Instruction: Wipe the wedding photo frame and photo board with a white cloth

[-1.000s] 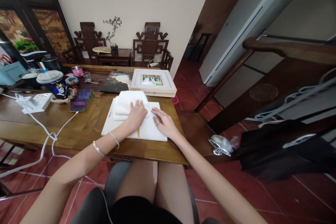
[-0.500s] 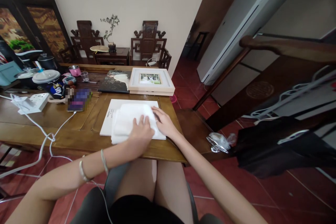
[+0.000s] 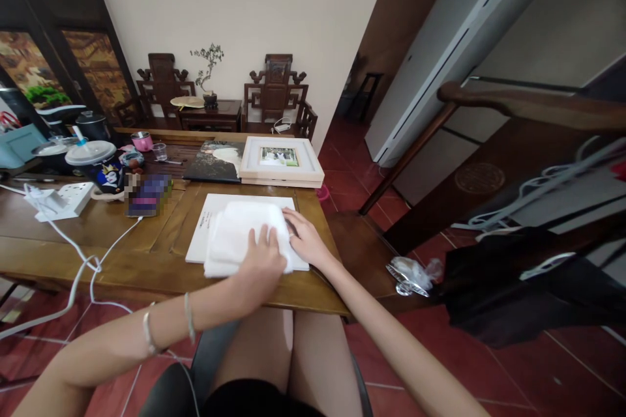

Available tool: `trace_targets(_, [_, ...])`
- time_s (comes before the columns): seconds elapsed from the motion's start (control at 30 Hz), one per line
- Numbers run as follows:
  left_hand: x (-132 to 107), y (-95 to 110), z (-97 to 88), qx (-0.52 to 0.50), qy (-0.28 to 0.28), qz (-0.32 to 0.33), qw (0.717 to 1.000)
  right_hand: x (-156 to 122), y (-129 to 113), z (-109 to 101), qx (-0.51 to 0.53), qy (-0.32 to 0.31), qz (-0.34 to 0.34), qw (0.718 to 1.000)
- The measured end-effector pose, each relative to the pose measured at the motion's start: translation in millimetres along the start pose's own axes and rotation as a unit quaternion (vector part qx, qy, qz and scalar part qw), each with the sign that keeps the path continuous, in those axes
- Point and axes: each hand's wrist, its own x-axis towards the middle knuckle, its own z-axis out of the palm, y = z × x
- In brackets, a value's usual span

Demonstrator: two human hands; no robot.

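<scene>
A folded white towel (image 3: 237, 234) lies on a flat white board (image 3: 211, 208) at the near edge of the wooden table (image 3: 147, 254). My left hand (image 3: 263, 257) presses flat on the towel's near right corner, fingers stretched out. My right hand (image 3: 304, 238) rests beside it on the board's right edge, fingers extended and touching the towel's side. Both wrists cross the table's front edge.
Behind the board stand a white picture frame (image 3: 282, 159) and a dark print (image 3: 215, 161). Cups, a power strip (image 3: 66, 199) and white cables fill the table's left. A wooden bench with a crumpled plastic bag (image 3: 411, 272) is at the right.
The towel has slid from the far part of the board toward me, my left hand moving with it. My right hand stayed at the board's right edge.
</scene>
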Motion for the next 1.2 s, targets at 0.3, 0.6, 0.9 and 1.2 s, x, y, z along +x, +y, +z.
trace_targets(0.3, [16.5,-36.3,-10.2,-0.085,-0.028,0.023,0.996,-0.2,1.0,1.0,-0.003,0.000,0.001,1.000])
trace_targets(0.6, [42.0,-130.4,7.5,-0.115,0.032,-0.058,0.991,-1.1,0.8,1.3,-0.010,0.008,0.000,1.000])
trace_targets(0.9, [-54.4,-97.4,23.0,-0.138,-0.024,-0.061,0.988,-2.0,-3.5,3.1,-0.010,0.013,0.000,1.000])
trace_targets(1.2, [-86.8,-75.9,11.0,-0.142,-0.066,-0.047,0.986,-3.3,-3.0,3.6,-0.012,0.011,0.003,1.000])
